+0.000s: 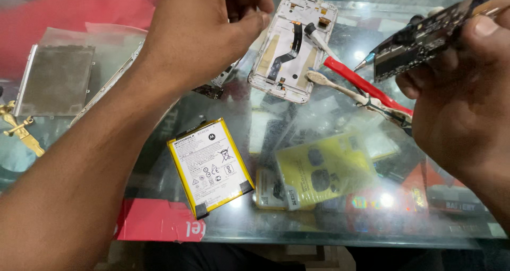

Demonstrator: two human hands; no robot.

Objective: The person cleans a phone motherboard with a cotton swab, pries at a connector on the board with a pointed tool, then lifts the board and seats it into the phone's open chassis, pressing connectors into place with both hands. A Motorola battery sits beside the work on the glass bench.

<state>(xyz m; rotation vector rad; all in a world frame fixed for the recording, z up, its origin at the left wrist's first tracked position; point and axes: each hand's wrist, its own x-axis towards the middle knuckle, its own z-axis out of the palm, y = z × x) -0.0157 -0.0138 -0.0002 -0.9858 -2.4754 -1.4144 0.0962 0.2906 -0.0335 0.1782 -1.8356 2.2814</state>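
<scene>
Dark circuit board (425,37) is pinched in the right hand (462,106) at far right, long axis slanting from lower left up to the far right corner. Left hand (202,32) is held above the glass table (319,228), fingers curled; whether anything is gripped cannot be told.

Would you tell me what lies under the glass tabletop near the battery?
Under the glass tabletop, right of the battery, lie yellow packets and red packaging. Reflections blur what else is there.
</scene>
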